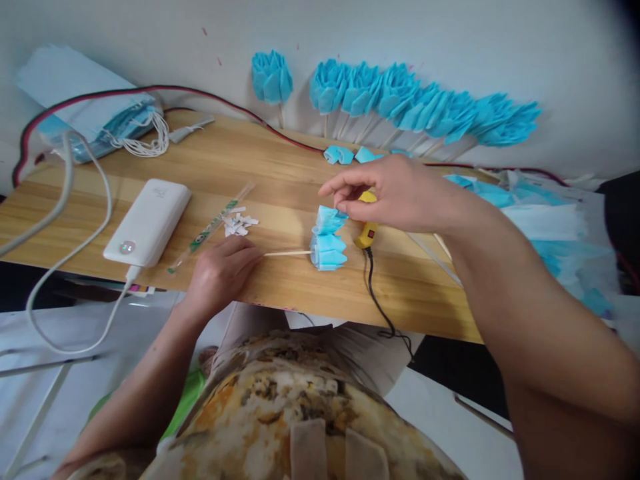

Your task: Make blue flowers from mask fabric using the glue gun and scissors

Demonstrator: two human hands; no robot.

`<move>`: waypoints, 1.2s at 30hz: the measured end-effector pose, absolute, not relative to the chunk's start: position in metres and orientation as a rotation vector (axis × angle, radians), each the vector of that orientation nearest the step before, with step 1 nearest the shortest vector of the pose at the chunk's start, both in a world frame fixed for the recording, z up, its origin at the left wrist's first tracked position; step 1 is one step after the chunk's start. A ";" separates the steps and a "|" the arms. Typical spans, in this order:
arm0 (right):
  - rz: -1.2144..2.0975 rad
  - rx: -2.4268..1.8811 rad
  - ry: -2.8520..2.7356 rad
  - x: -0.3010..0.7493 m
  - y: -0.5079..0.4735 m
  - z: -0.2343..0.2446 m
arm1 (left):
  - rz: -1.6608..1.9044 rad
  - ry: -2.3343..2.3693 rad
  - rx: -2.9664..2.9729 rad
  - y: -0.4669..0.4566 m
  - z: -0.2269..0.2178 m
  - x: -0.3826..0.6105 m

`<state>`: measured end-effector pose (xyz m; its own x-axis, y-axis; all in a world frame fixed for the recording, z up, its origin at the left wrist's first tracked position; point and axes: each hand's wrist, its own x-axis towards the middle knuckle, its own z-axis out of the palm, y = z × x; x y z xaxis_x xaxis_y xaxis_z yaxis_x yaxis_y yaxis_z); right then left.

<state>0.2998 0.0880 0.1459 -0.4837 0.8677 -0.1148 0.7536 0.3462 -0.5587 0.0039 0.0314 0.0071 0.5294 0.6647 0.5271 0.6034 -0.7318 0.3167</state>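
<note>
My left hand (225,267) is closed around the end of a thin wooden stick (287,253) at the table's front edge. On the stick's other end is a small blue flower head (329,253) with pointed petals. Just above it is a strip of blue pointed petals (330,219), its far end pinched between the thumb and fingers of my right hand (385,190). Partly behind that hand lies a yellow glue gun (369,230) with a black cord. Small rolled blue pieces (339,155) lie beyond my right hand.
Finished blue flowers (363,88) on sticks lean along the wall. A white power bank (147,222), paper scraps (240,222) and a clear green-marked wrapper (213,227) lie at left. Stacked blue-white sheets (90,93) stand back left; more blue material (545,223) lies right. Cables cross the table.
</note>
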 end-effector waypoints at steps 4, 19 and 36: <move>0.795 -1.429 -2.453 0.300 0.086 0.145 | 0.986 1.086 2.688 0.032 0.005 0.003; 0.647 -1.295 -2.589 0.307 0.081 0.140 | 0.933 1.095 2.696 0.035 0.007 0.005; 0.580 -1.262 -2.703 0.301 0.076 0.132 | 0.741 1.207 2.659 0.035 0.009 0.004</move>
<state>0.3015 0.0755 0.1315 -0.6509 0.7562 -0.0671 0.7171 0.5835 -0.3812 0.0045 0.0350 0.0093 0.5596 0.7360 0.3810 0.6728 -0.6718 0.3098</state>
